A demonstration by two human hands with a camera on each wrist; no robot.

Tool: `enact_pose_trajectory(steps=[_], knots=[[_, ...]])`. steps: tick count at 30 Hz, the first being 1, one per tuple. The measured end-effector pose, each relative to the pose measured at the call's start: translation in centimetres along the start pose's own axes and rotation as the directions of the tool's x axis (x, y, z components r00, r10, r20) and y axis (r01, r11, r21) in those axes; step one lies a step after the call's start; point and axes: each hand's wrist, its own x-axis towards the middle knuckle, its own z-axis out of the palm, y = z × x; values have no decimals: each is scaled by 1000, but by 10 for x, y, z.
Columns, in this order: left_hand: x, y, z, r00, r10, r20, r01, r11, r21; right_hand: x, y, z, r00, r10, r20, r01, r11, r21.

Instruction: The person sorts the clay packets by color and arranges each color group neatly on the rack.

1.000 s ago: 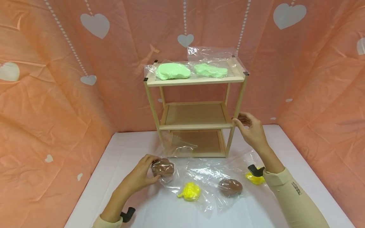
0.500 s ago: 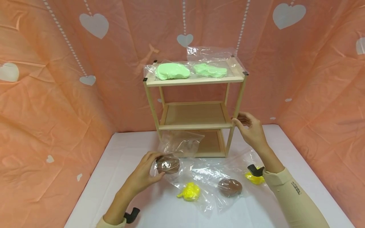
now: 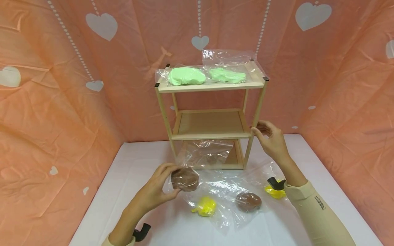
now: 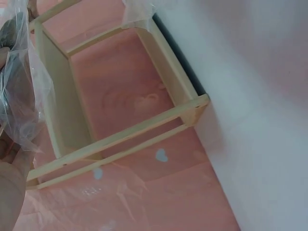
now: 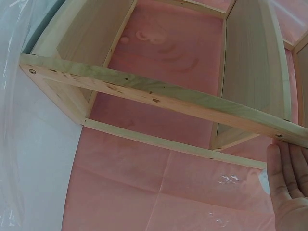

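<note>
My left hand (image 3: 155, 191) holds a brown, rounded, clay-like lump (image 3: 185, 179) inside a clear plastic bag (image 3: 209, 152), thumb below and fingers above. The bag's loose end stands up in front of the lowest shelf board. In the left wrist view the bag (image 4: 24, 91) and part of the hand show at the left edge. My right hand (image 3: 274, 141) holds the right front post of a small wooden shelf rack (image 3: 212, 136) at the middle board, thumb in front and fingers partly hidden behind. The right wrist view shows its fingers (image 5: 284, 168) reaching that post.
Two bagged light green pieces (image 3: 186, 76) lie on the top board. On the white table (image 3: 123, 167), a bagged yellow lump (image 3: 206, 206), another brown lump (image 3: 248, 202) and a second yellow piece (image 3: 275, 192), partly under my right wrist, lie before the rack. Pink cloth surrounds it.
My left hand has moved right with the brown lump, and lifted slightly. The bag's loose end has swung up and right before the lowest board. My right hand has stayed at the post.
</note>
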Motion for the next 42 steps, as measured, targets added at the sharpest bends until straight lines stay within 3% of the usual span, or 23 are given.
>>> enact_pose_trajectory(steps=[21, 35, 42], knots=[[11, 21, -20, 988, 149, 27, -150, 989, 1, 1, -3, -1, 1000, 13, 3, -13, 1000, 14], [11, 28, -24, 985, 173, 11, -172, 985, -23, -1, -2, 1, 1000, 13, 3, -13, 1000, 19], [19, 30, -25, 986, 163, -33, -164, 986, -14, -1, -2, 1, 1000, 13, -3, -13, 1000, 16]])
